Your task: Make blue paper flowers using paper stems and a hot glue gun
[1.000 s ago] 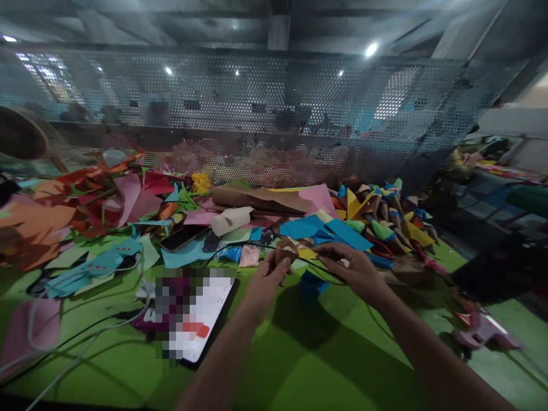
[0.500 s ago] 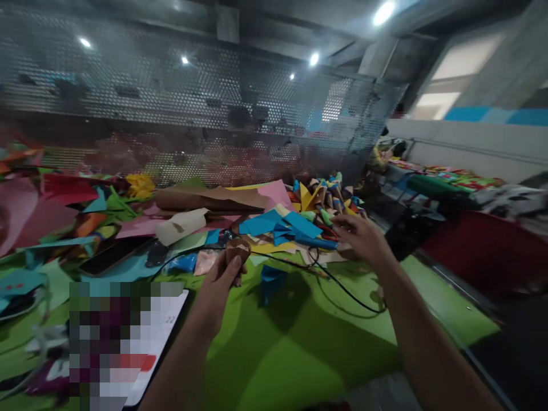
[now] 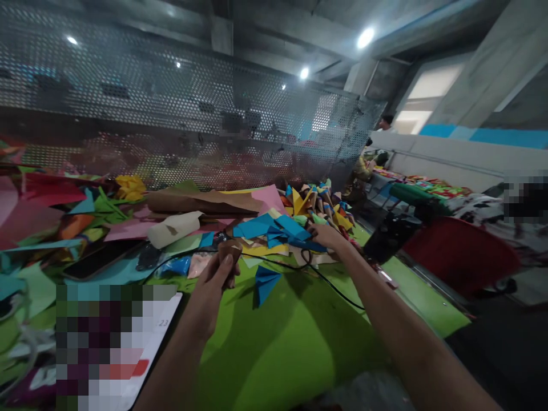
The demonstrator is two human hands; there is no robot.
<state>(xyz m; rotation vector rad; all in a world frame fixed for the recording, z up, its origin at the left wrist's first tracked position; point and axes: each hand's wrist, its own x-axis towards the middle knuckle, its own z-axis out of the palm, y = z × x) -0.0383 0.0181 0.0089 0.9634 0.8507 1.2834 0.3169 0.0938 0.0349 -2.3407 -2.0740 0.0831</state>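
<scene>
My left hand [image 3: 220,271] is closed around a small brown folded paper [image 3: 229,249], pinched between thumb and fingers above the green tabletop [image 3: 274,348]. Farther right, my right hand [image 3: 329,236] reaches down to the right end of a heap of blue paper pieces [image 3: 252,226]. Its fingertips are partly hidden among the paper, so whether they grip anything does not show. A blue fan-folded paper [image 3: 266,282] lies between my forearms. Just behind the right hand is a pile of folded pieces [image 3: 319,200] in yellow, blue, green and brown.
A black cable [image 3: 334,288] runs across the table under both arms. On the left are a phone [image 3: 100,260], a lit tablet [image 3: 158,337] and loose coloured paper. A rolled brown sheet [image 3: 201,201] lies before a perforated metal screen [image 3: 162,103]. To the right stands a red chair [image 3: 462,254].
My right hand has moved left and forward, down into the blue paper. My left hand still holds the brown paper. The view has swung slightly right.
</scene>
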